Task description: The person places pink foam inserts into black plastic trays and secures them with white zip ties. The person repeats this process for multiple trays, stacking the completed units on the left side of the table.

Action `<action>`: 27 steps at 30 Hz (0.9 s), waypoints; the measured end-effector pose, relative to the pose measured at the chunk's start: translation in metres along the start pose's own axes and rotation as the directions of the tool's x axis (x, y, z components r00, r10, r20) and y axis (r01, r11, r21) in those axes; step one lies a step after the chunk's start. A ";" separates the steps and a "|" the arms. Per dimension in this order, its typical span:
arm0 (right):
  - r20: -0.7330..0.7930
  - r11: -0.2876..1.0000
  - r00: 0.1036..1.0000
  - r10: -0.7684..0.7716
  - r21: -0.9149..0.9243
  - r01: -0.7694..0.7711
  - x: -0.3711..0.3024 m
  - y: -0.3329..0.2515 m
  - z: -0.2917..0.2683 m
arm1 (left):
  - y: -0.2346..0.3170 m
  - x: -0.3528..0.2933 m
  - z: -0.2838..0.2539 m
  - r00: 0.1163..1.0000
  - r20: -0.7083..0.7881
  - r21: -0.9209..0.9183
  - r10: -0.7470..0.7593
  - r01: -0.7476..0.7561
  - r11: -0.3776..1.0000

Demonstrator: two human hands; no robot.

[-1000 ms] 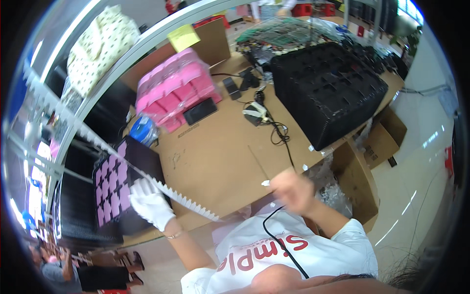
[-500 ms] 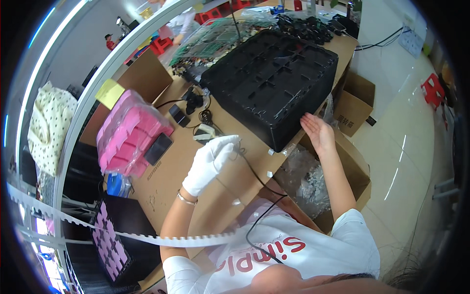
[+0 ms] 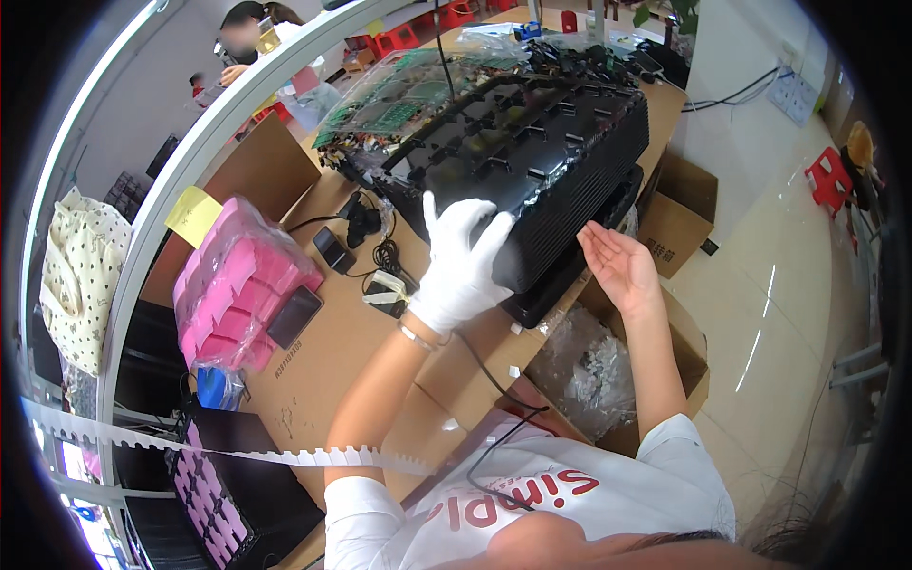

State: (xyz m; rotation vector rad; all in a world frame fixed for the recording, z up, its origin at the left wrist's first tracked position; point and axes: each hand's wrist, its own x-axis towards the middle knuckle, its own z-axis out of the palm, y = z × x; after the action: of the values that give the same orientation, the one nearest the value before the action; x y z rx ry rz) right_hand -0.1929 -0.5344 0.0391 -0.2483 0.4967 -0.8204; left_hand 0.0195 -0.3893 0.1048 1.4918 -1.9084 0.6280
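Observation:
A large stack of black plastic trays (image 3: pixel 513 142) stands on the table, its ribbed long side facing right. A black base or lower tray (image 3: pixel 546 293) shows beneath it, with a dark gap between. In a white glove, my left hand (image 3: pixel 463 256) is at the stack's near left corner, fingers spread; whether it touches the stack I cannot tell. My bare right hand (image 3: pixel 622 266) is held beside the stack's right side, fingers stretched out near the gap, holding nothing.
Pink trays in plastic wrap (image 3: pixel 242 275) and a phone-like dark slab (image 3: pixel 294 318) lie to the left. Cables and black adapters (image 3: pixel 332 249) are beside the stack. Circuit boards (image 3: pixel 399 95) lie behind. An open carton (image 3: pixel 679 332) with plastic bags stands below right. Another person (image 3: pixel 249 38) is at the back.
My left hand has moved forward and right to the stack's corner, its fingers spreading. The stack has tipped or risen at the near right, showing its ribbed side and the black part beneath.

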 end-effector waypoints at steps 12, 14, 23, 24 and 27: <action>0.447 0.995 0.894 0.019 -0.095 0.026 0.108 0.051 0.045 | 0.013 0.035 -0.027 0.949 0.055 -0.161 0.311 -0.299 0.940; 0.428 0.995 0.904 0.000 -0.088 0.042 0.092 0.046 0.044 | 0.023 0.023 -0.053 0.933 0.051 -0.158 0.357 -0.346 0.925; 0.450 0.989 0.882 0.139 -0.116 -0.096 -0.014 0.076 0.056 | 0.041 -0.164 -0.165 0.874 0.034 0.218 0.484 -0.479 0.850; 0.453 0.984 0.874 0.174 -0.123 -0.132 -0.022 0.089 0.055 | 0.046 -0.192 -0.182 0.897 0.107 0.223 0.430 -0.443 0.869; 0.461 0.958 0.840 0.287 -0.146 -0.248 -0.051 0.130 0.058 | 0.075 -0.284 -0.233 0.980 0.187 0.028 -0.068 0.064 0.998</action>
State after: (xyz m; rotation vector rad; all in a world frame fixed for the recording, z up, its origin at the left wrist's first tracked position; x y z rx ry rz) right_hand -0.1098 -0.4090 0.0543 -0.4331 0.0898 -0.4381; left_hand 0.0359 -0.0172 0.0601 1.6726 -1.9873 0.4942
